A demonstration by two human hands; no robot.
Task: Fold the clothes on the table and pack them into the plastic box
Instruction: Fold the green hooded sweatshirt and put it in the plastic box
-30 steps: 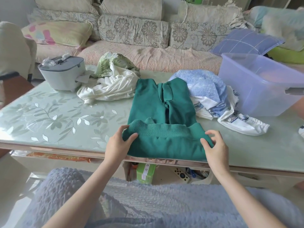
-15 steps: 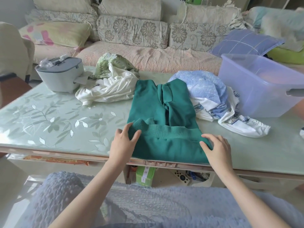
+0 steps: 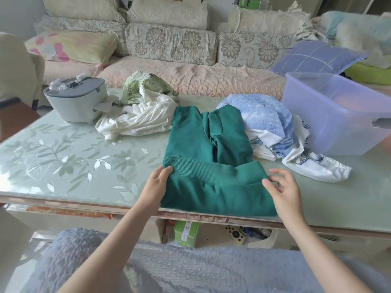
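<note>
Green sweater (image 3: 211,166) half-folded at near edge of table (image 3: 63,155), hem turned up; left hand (image 3: 157,185) flat against its left side, right hand (image 3: 284,187) loose-fingered, thumb touching right corner. Clear box (image 3: 338,123) stands right.

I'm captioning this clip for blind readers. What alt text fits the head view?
A person's left hand and right hand touch the two sides of a half-folded green sweater at the near edge of a table. Piles of unfolded clothes lie behind it, and a clear plastic box stands at the right.
</note>
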